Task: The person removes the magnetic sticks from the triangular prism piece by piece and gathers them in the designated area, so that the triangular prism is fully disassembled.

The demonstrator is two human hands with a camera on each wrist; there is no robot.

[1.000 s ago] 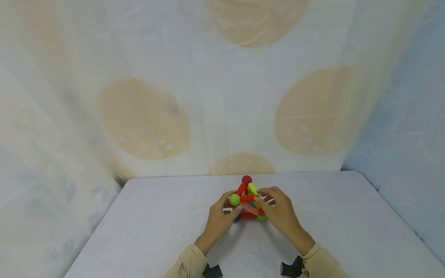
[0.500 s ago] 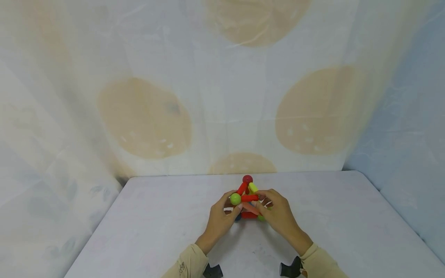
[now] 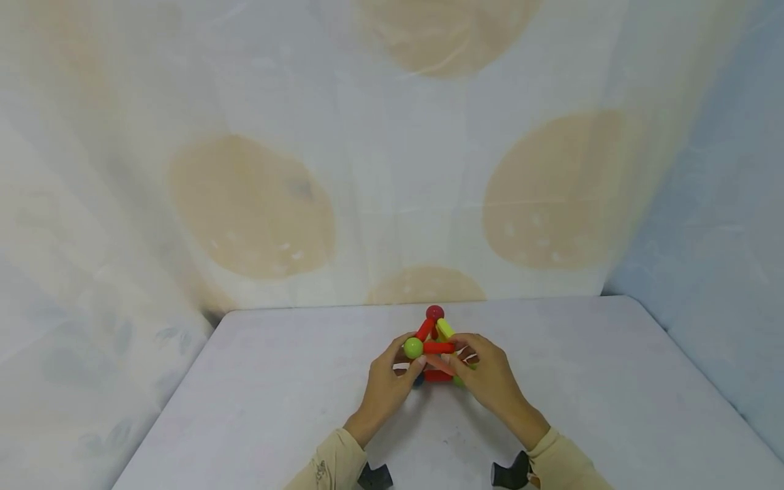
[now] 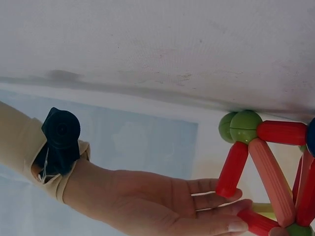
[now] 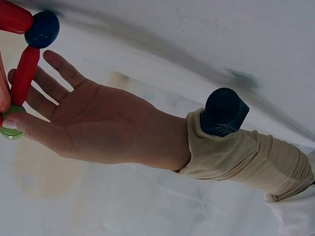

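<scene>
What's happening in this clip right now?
A person is working on a small rod-and-ball structure standing on a pale table. The left hand touches a green ball at the end of a red rod, and the right hand pinches that rod's other end. A dark red ball tops the structure.
</scene>
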